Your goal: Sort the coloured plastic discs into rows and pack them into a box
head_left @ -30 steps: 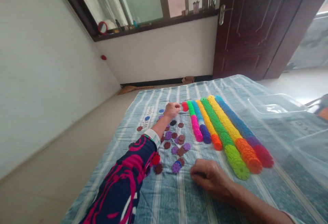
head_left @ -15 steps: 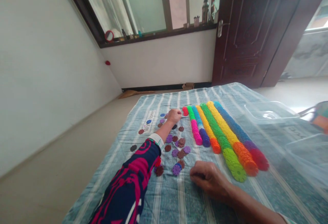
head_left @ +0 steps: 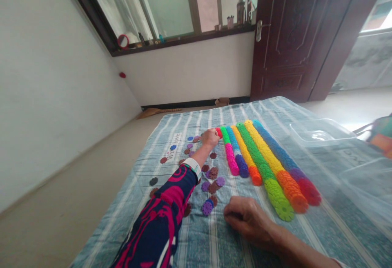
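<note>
My left hand (head_left: 210,137) reaches across the cloth with its fingers pinched together, touching or right beside a short stack of red notched discs (head_left: 218,132). What the fingers hold, if anything, is hidden. Nearer to me, my right hand (head_left: 246,215) rests on the cloth in a loose fist, and nothing shows in it. Purple discs (head_left: 207,207) and brown discs (head_left: 213,173) lie scattered around my left forearm. To the right of my left hand, overlapping discs form long coloured rows, among them a green row (head_left: 257,157), a yellow row (head_left: 263,147) and a blue row (head_left: 275,149).
A striped blue cloth (head_left: 232,243) covers the surface. Clear plastic containers stand at the right, one a tub (head_left: 321,131). Blue discs (head_left: 173,148) and a black disc (head_left: 153,182) lie at the left. A dark door (head_left: 294,35) is beyond.
My left hand has moved slightly right relative to the cloth, up to the red stack. My right hand stays in its fist. The whole view has shifted a little.
</note>
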`<state>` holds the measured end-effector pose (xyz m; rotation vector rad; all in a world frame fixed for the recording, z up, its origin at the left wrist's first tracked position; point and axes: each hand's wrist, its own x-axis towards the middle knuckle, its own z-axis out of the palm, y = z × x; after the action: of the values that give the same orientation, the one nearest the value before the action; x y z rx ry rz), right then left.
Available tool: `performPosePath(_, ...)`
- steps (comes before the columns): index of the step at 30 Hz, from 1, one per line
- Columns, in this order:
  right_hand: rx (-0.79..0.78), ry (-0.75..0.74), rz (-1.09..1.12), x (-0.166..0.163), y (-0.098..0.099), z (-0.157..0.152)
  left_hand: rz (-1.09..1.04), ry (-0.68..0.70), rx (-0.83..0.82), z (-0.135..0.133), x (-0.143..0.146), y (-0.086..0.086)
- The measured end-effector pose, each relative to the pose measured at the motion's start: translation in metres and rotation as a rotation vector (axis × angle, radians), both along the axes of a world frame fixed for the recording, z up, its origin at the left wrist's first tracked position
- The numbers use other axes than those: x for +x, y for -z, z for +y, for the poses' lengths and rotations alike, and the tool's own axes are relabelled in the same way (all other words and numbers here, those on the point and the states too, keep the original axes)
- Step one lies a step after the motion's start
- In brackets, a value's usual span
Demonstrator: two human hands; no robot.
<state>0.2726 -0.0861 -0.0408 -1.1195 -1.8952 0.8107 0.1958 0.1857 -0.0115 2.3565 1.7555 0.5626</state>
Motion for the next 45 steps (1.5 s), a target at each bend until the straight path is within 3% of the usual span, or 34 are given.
performPosePath(4,-0.018,-0.01,-0.015,0.002,-0.002,-0.001,-0.013,0.028,0.013,-0.003,-0.011,-0.007)
performPosePath(7,-0.035,-0.016,-0.033,0.004,-0.003,-0.003,-0.017,0.083,0.004,-0.008,-0.036,-0.016)
performPosePath(11,-0.056,-0.029,-0.05,0.006,-0.002,-0.005,-0.008,0.19,-0.065,-0.027,-0.093,-0.031)
performPosePath(14,-0.065,-0.022,-0.064,0.006,-0.002,-0.006,0.006,0.325,-0.208,-0.053,-0.142,-0.038)
performPosePath(17,-0.051,-0.02,-0.084,0.007,-0.002,-0.007,-0.011,0.333,-0.323,-0.081,-0.181,-0.039)
performPosePath(20,-0.041,-0.017,-0.094,0.008,-0.001,-0.007,-0.035,0.285,-0.38,-0.105,-0.202,-0.033)
performPosePath(24,-0.042,0.004,-0.111,0.009,0.001,-0.008,-0.068,0.232,-0.359,-0.123,-0.204,-0.019)
performPosePath(29,-0.042,0.007,-0.132,0.01,0.003,-0.01,-0.06,0.203,-0.275,-0.129,-0.182,-0.007)
performPosePath(34,-0.04,0.028,-0.135,0.01,0.002,-0.012,-0.159,0.254,-0.234,-0.131,-0.184,-0.009)
performPosePath(40,-0.042,0.03,-0.129,0.009,-0.001,-0.014,-0.133,0.257,-0.368,-0.146,-0.214,-0.014)
performPosePath(45,-0.051,0.022,-0.132,0.011,-0.002,-0.014,-0.099,0.3,-0.339,-0.155,-0.208,-0.011)
